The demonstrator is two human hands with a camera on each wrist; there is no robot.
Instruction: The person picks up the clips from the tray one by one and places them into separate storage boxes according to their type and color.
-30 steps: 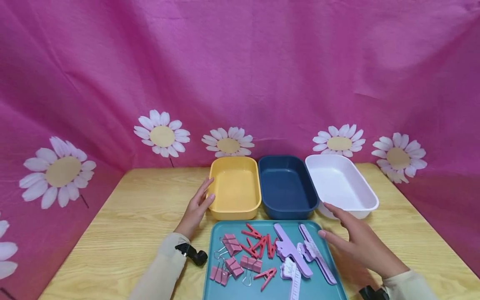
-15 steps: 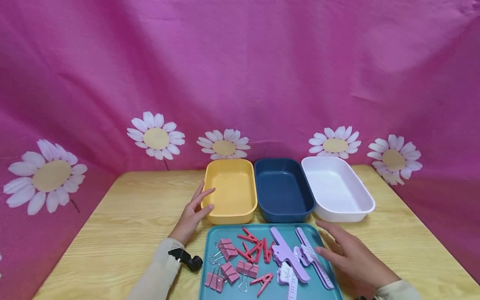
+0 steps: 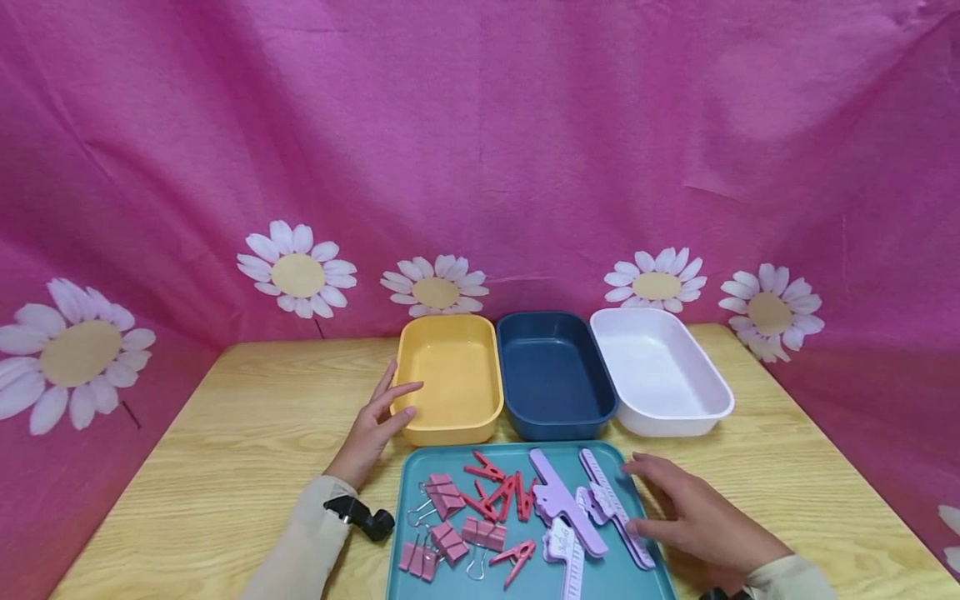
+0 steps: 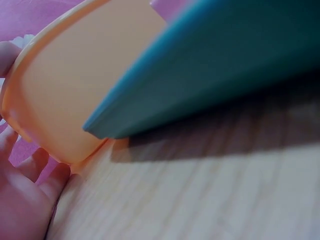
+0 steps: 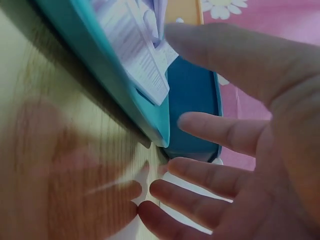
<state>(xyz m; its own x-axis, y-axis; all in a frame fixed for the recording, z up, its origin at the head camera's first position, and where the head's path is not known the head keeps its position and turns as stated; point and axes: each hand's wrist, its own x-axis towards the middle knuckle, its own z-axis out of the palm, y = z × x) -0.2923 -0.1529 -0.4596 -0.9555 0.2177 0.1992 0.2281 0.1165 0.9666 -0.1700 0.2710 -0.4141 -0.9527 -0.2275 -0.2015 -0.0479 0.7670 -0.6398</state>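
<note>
My left hand (image 3: 367,437) rests at the left side of the yellow bin (image 3: 453,379), fingers extended, one reaching over the rim. In the left wrist view, fingertips (image 4: 35,165) lie against that bin's outer wall (image 4: 55,100). My right hand (image 3: 697,517), holding nothing, hovers at the right edge of the teal tray (image 3: 525,585), fingers spread. Its thumb is nearest a lilac ruler-marked clip (image 3: 617,508); contact cannot be told. The tray also carries more lilac clips (image 3: 566,504), several red clothespins (image 3: 512,560) and several pink binder clips (image 3: 483,533).
A navy bin (image 3: 558,379) stands beside the yellow one, with a white bin (image 3: 663,367) on its right. All three line the back of the wooden table (image 3: 225,467), behind the tray. A pink flowered cloth (image 3: 525,167) hangs behind and at both sides.
My right hand has drawn back from beside the white bin toward the tray's right edge. A left finger now reaches over the yellow bin's rim. The head view has shifted slightly.
</note>
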